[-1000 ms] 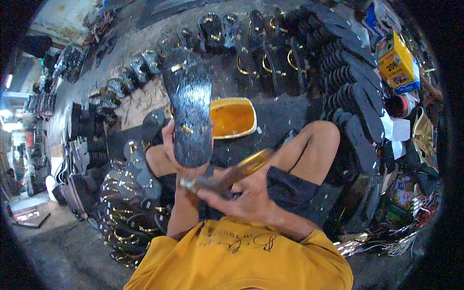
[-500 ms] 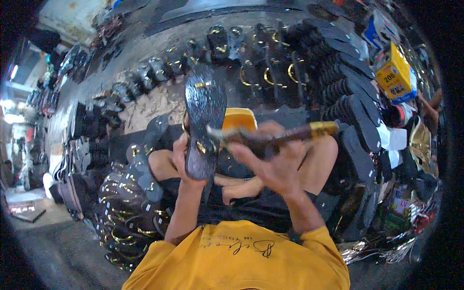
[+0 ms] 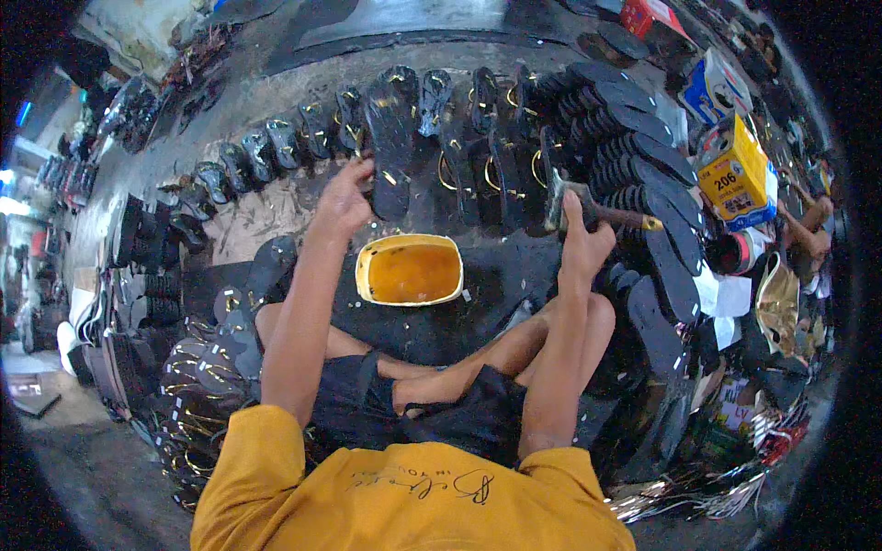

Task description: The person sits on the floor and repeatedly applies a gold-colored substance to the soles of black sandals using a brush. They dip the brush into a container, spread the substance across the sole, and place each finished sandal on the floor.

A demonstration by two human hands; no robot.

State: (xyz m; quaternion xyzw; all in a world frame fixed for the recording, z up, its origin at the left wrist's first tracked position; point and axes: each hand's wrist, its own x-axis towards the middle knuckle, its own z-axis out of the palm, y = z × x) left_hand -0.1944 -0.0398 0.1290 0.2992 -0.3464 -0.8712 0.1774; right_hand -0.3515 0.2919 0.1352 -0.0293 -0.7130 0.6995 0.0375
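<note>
My left hand (image 3: 349, 195) reaches forward, its fingers closed at the left edge of a shiny black sandal sole (image 3: 390, 151) with small gold pieces on it. Part of that grip is hidden. Out to the right, my right hand (image 3: 586, 237) grips a flat brush (image 3: 625, 219) with a dark brown handle, a yellow end and a wide greyish head. Between my arms stands a cream-coloured tub (image 3: 365, 292) holding amber liquid, touched by neither hand.
Several black sandals (image 3: 283, 142) line up in an arc ahead. Piles of black soles (image 3: 634, 151) rise at the right, near a yellow and blue box (image 3: 738, 174). Gold-trimmed straps (image 3: 197, 386) heap at the left. Another person's arm (image 3: 808, 225) shows at the far right.
The sandal has moved from above my lap to the row ahead with my left hand. My right hand has carried the brush away from it to the right. The tub now shows whole.
</note>
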